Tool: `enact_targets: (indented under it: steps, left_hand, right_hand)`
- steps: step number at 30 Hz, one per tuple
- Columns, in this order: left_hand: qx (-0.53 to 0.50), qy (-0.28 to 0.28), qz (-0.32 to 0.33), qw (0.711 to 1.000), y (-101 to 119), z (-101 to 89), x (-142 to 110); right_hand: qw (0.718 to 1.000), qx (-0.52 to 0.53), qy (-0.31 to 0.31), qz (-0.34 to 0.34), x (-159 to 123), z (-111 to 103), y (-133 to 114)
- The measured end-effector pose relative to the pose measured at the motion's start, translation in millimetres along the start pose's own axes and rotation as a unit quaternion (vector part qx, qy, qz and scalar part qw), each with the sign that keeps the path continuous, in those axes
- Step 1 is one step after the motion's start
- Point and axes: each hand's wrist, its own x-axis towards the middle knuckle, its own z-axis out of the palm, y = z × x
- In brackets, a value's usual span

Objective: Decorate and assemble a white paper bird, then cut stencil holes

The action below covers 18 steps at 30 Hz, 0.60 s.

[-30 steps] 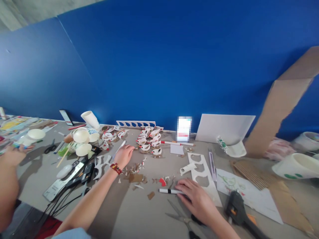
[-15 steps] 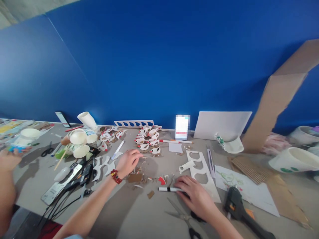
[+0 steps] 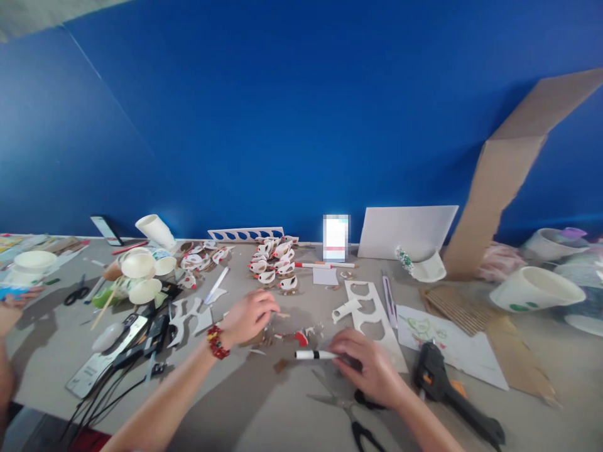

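My left hand (image 3: 249, 317), with a red beaded bracelet at its wrist, is closed in a pinch on a small tan piece (image 3: 283, 314) above the table scraps. What exactly the piece is, I cannot make out. Fingers curled, my right hand (image 3: 370, 364) grips a white marker (image 3: 311, 355) with a black band, pointing left; its other end is hidden by the hand. Red and white scraps (image 3: 301, 338) lie between the hands. Below the right hand are open scissors (image 3: 346, 402). Several white-and-brown paper birds with red beaks (image 3: 266, 276) stand in rows behind the left hand.
A cut-out white sheet (image 3: 377, 326) and a glue gun (image 3: 436, 376) lie at right, near a drawing (image 3: 452, 339) and cardboard (image 3: 518, 358). Paper cups (image 3: 141, 263), a power strip (image 3: 106, 361) and cables are at left. A phone (image 3: 336, 238) leans against the blue wall. Another person's hand (image 3: 19, 301) shows far left.
The view has shifted slightly, moving most things left. My left hand has come nearer, toward the scraps, with the tan piece. My right hand stays at the marker.
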Motion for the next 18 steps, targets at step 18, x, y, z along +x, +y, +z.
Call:
enact_targets:
  steps: [18]
  left_hand:
    - [-0.011,-0.175,0.121,0.977,4,15.1,-3]
  right_hand:
    - [0.993,0.016,0.118,0.022,-5,-2,9]
